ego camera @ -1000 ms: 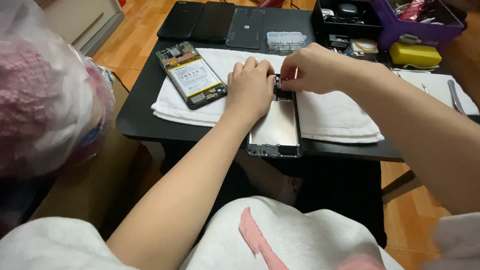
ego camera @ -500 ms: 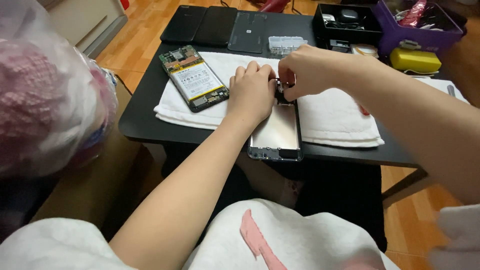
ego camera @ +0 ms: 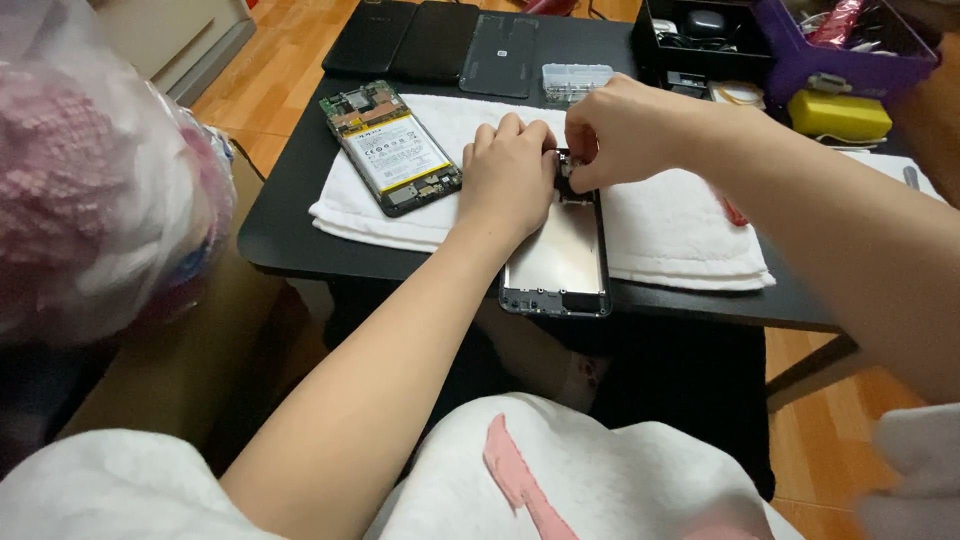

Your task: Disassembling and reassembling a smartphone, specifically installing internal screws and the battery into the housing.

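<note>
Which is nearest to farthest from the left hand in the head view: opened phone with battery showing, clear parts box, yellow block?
From the left hand:
1. Opened phone with battery, just to its left on the white towel.
2. Clear parts box, beyond it, slightly right.
3. Yellow block, far right, by the purple bin.

Top end of the opened phone frame [ego camera: 560, 255] hidden under both hands. Fingers [ego camera: 585, 165] of the right hand [ego camera: 620, 130] closed over something there, perhaps a small part, too small to tell. Purple box [ego camera: 850, 50] cut off by the top edge.
</note>
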